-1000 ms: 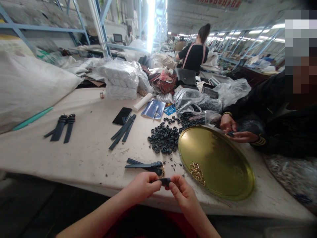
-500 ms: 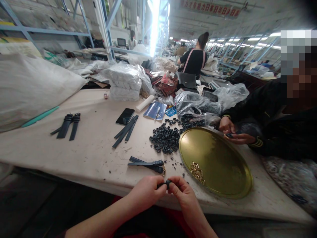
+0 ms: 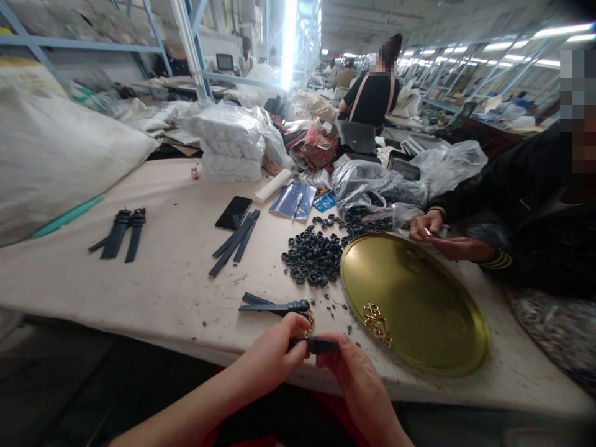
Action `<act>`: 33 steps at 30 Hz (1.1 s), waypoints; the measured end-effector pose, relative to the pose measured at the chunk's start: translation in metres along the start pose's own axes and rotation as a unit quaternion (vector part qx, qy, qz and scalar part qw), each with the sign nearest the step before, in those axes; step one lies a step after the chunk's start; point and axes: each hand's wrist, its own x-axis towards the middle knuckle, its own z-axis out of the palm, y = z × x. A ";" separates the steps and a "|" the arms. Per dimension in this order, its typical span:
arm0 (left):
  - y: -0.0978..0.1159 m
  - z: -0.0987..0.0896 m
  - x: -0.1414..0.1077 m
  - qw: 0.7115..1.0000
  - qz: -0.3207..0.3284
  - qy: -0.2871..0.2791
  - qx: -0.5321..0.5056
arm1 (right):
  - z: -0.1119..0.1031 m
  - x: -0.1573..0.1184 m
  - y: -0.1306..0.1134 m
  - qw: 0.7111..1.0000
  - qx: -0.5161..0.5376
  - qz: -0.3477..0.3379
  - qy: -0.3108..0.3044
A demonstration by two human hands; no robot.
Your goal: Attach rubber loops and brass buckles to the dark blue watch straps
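Black strap [image 3: 323,346] pinched between left hand [image 3: 278,349] and right hand [image 3: 350,362]; both wrists angle inward, fingertips partly hidden.

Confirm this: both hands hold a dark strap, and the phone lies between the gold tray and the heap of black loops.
No: the head view shows the phone lying left of the heap of black loops, on the side away from the gold tray. The left hand and right hand do hold a dark strap.
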 end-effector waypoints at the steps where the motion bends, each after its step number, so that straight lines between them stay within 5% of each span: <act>1: -0.001 0.000 0.002 1.000 -0.007 -0.003 -0.007 | -0.002 0.001 0.000 1.000 0.027 0.013 -0.002; 10: -0.003 0.001 0.009 0.996 -0.052 0.009 0.070 | -0.001 0.011 0.013 0.979 0.135 0.124 -0.094; 18: -0.005 0.000 0.007 0.993 -0.045 -0.012 0.106 | -0.009 0.009 0.015 0.978 0.140 0.110 -0.107; 22: 0.006 -0.004 -0.004 1.000 -0.026 -0.015 -0.005 | -0.008 0.008 0.008 0.999 0.021 0.040 -0.005; 26: 0.012 -0.005 -0.015 0.987 -0.040 -0.077 -0.135 | -0.007 0.002 0.006 0.980 -0.162 -0.041 0.107; 33: 0.005 0.004 -0.027 0.960 -0.094 -0.118 -0.237 | -0.013 -0.018 -0.005 0.891 -0.436 -0.118 -0.044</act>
